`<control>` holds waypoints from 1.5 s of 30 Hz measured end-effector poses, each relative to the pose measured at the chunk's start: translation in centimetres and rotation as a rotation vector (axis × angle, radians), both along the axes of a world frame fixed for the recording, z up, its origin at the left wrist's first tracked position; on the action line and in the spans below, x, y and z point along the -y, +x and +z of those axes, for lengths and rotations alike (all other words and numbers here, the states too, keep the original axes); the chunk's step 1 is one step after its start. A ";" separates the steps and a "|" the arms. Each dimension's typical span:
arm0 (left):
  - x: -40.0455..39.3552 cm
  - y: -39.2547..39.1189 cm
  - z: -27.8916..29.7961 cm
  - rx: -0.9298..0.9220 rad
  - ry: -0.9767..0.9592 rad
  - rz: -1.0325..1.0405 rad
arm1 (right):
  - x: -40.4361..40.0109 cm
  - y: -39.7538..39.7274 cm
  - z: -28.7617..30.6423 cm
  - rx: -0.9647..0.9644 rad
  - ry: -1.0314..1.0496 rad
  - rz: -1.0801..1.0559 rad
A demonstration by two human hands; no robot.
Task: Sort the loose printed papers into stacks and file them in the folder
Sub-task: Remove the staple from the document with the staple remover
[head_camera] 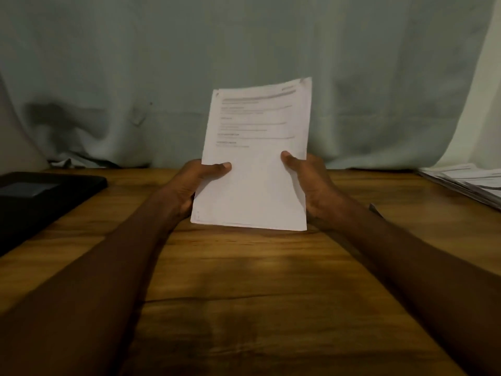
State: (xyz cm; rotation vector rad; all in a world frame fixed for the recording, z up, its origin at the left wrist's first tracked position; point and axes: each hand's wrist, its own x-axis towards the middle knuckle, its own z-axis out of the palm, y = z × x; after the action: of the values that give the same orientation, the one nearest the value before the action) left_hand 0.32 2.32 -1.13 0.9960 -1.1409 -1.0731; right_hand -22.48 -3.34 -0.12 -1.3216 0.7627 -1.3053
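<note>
1. Papers (254, 169), a thin sheaf with printed text on the upper half of the front sheet, stand nearly upright above the middle of the wooden table (244, 294), their bottom edge at or just over the wood; I cannot tell if it touches.
2. Left hand (200, 180) pinches the sheaf's left edge, thumb on the front face, fingers hidden behind. Right hand (306, 180) grips the right edge the same way.
3. Handling, as I judge it: light, limp and slick sheet against sheet, so the top would flop and pages could fan apart if held by 1 corner. A hold on both long edges low down, as here, suits squaring the bottom edge on the table.
4. Creasing and dog-eared corners are the main risk; the top right corner already looks slightly bent.
5. Black folder (40, 196) lies flat and closed at the table's left, well apart from the sheaf; its contents are hidden.
6. More printed sheets (469, 183) lie in a loose, fanned pile at the table's right edge, not yet sorted by my reading.
7. Pale cloth (189, 63) hangs behind the table.
</note>
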 end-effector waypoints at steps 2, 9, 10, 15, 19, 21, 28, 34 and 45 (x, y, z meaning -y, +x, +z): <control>-0.2 -0.5 0.4 0.155 -0.150 0.199 | -1.3 -0.2 0.9 0.037 -0.132 -0.009; -1.6 -1.1 2.8 0.281 -0.429 0.395 | -2.7 -0.7 2.7 0.021 -0.387 -0.120; -1.8 -0.9 2.7 0.264 -0.416 0.369 | -2.7 -0.8 2.7 -0.001 -0.396 -0.123; -2.1 -1.4 0.8 0.233 -0.250 0.285 | -2.3 -1.2 1.1 -0.169 -0.314 -0.004; -2.0 -2.3 1.9 0.220 -0.302 0.353 | -2.0 -1.0 1.4 -0.115 -0.284 -0.051; -1.9 -2.2 2.6 0.218 -0.324 0.363 | -1.7 -1.0 1.9 -0.080 -0.299 -0.083; -0.9 -2.4 0.3 0.257 -0.261 0.452 | -1.6 -0.4 0.3 -0.186 -0.265 -0.124; -0.6 -2.9 -0.6 0.355 -0.211 0.508 | -2.0 0.3 -0.7 -0.206 -0.228 -0.184; -1.1 -4.0 -0.2 0.442 -0.256 0.655 | -2.8 1.1 -0.6 -0.447 -0.402 -0.357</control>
State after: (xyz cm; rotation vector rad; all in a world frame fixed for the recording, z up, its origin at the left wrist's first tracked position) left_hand -3.70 3.45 -1.38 1.3085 -1.1380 -0.1811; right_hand -21.34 -0.56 -0.68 -1.9033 1.1220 -1.5153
